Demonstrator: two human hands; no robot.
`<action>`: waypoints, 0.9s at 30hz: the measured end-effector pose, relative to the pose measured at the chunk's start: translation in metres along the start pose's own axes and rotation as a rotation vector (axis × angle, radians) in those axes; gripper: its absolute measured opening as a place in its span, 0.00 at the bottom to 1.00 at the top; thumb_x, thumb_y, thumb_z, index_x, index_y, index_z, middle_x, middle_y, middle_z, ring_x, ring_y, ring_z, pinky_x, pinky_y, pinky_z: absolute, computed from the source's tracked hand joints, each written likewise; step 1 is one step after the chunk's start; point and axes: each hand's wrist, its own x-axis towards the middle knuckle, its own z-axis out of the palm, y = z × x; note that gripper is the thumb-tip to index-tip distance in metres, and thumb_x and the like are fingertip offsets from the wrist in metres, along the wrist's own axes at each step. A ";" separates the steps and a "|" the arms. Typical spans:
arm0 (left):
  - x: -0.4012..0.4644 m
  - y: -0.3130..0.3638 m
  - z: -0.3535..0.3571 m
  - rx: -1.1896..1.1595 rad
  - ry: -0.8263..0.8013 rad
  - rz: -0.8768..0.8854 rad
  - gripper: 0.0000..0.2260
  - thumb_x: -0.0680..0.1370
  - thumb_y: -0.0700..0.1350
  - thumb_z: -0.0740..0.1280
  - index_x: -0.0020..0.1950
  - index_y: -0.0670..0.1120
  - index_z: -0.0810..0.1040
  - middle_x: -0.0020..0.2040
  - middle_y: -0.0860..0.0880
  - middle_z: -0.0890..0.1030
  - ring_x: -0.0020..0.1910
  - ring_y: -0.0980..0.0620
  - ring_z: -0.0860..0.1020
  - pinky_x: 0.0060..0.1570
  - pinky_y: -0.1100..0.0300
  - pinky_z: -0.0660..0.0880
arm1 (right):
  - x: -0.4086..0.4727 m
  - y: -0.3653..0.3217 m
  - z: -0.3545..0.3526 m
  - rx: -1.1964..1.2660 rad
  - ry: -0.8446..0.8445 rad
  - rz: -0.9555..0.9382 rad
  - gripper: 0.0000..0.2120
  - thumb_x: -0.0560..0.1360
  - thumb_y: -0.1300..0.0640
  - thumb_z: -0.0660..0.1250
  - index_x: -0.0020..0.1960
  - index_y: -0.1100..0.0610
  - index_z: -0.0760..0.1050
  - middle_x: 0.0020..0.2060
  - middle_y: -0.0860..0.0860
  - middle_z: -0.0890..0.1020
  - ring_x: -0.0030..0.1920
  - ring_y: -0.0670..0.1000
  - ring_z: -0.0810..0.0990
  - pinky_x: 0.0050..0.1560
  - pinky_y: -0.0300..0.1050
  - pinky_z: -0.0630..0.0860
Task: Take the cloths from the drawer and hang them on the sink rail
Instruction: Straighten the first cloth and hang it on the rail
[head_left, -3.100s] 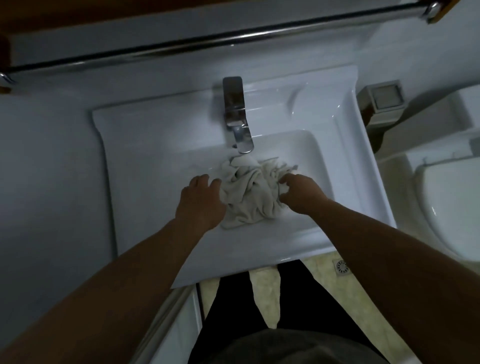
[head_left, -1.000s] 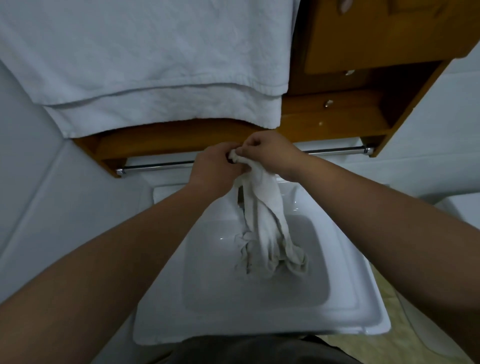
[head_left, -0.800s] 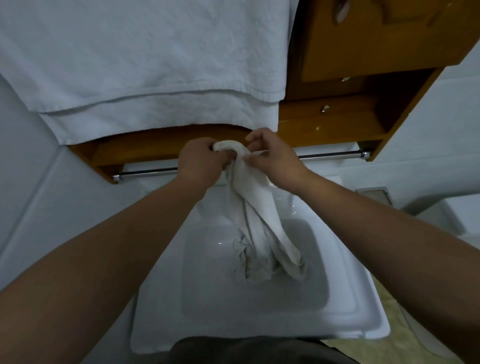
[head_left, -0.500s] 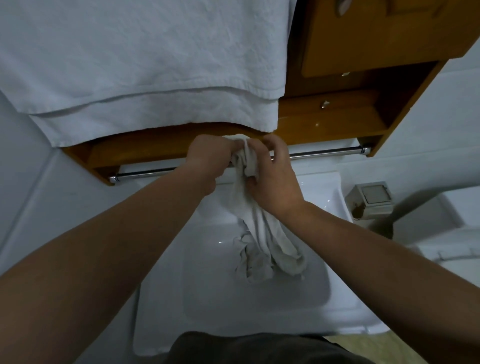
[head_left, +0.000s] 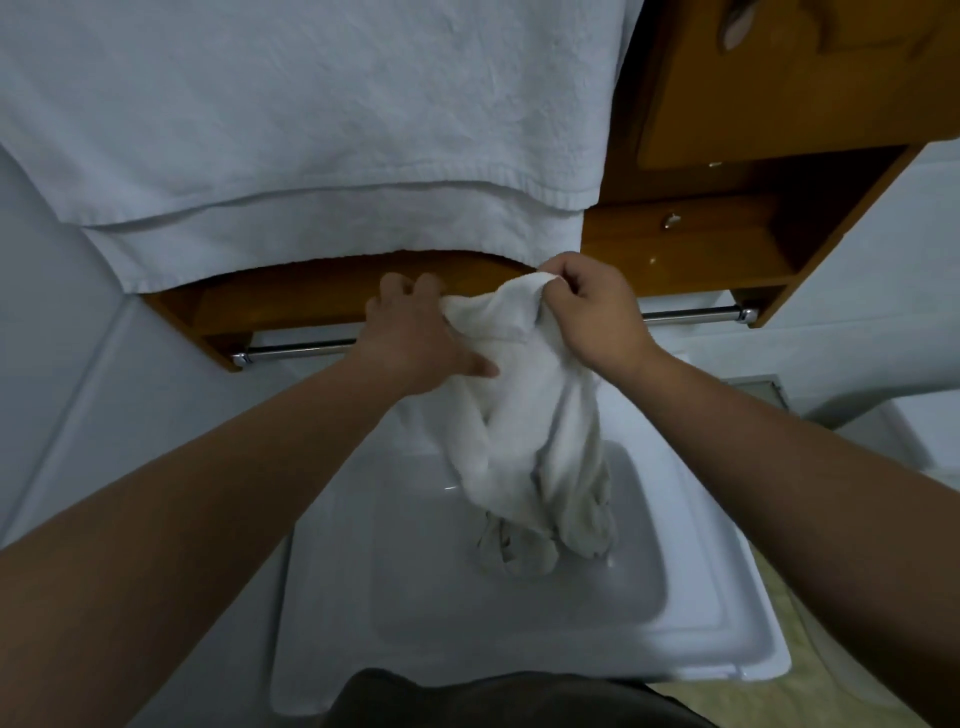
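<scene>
Cloth (head_left: 524, 415) bunched at rail (head_left: 691, 315) height, long axis running top to bottom, tail end pointing down into sink (head_left: 727, 623) under rail. Left hand (head_left: 415, 338) gripping top left fold, thumb pressed on fabric. Right hand (head_left: 592, 312) pinching top right corner just above rail.

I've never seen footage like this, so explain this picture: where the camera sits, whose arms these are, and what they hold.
The camera sits on a person's head, looking forward and down, so both bare arms are that person's own. The left hand and right hand each have a grip on one crumpled white cloth, whose lower end hangs over the white ceramic sink. Behind the hands runs a shiny metal rail under a wooden cabinet. A large white towel hangs above.
</scene>
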 end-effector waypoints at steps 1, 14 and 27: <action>-0.001 -0.001 0.003 0.016 0.018 0.035 0.51 0.59 0.63 0.79 0.76 0.55 0.55 0.73 0.45 0.57 0.71 0.40 0.60 0.66 0.45 0.67 | 0.003 -0.004 -0.003 -0.017 -0.036 -0.017 0.08 0.77 0.60 0.62 0.46 0.54 0.80 0.39 0.43 0.81 0.41 0.42 0.78 0.40 0.35 0.72; -0.028 0.023 0.005 -0.383 0.099 0.281 0.18 0.71 0.58 0.72 0.57 0.52 0.78 0.48 0.54 0.80 0.46 0.57 0.77 0.46 0.58 0.75 | -0.001 -0.046 -0.010 -0.159 -0.234 -0.040 0.17 0.71 0.44 0.74 0.35 0.58 0.81 0.30 0.54 0.81 0.30 0.46 0.75 0.34 0.47 0.72; -0.040 0.019 0.009 -0.217 0.093 0.285 0.12 0.82 0.43 0.60 0.51 0.53 0.83 0.42 0.52 0.80 0.38 0.56 0.74 0.33 0.64 0.66 | -0.031 -0.034 -0.026 -0.126 -0.308 0.022 0.08 0.72 0.49 0.75 0.42 0.53 0.83 0.33 0.46 0.78 0.36 0.44 0.74 0.39 0.44 0.70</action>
